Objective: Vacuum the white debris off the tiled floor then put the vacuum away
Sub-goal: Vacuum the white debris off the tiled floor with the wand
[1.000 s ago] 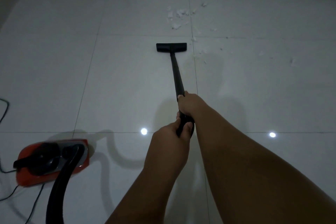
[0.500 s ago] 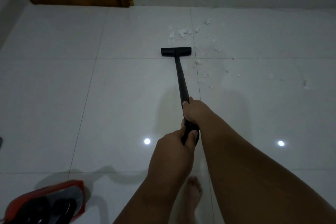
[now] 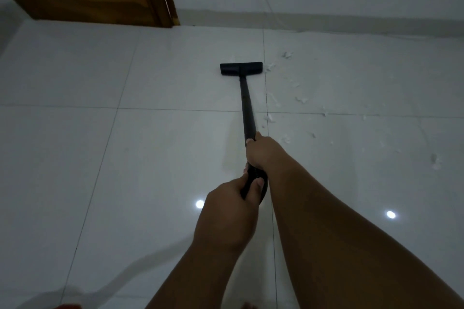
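One long, stiff black vacuum wand [image 3: 247, 108] — probably light, best steered from its near end — rests its flat black floor head [image 3: 241, 68] just beside scattered white debris [image 3: 301, 99] on the glossy tiled floor [image 3: 125, 158]; right hand [image 3: 261, 152] and left hand [image 3: 226, 213] both grip it.

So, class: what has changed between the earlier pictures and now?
The vacuum head was pushed forward across a grout line into the white debris; the clump ahead is mostly gone. The red vacuum body has almost left view. Unchanged: left hand and right hand grip the wand; scattered bits stay on its right.
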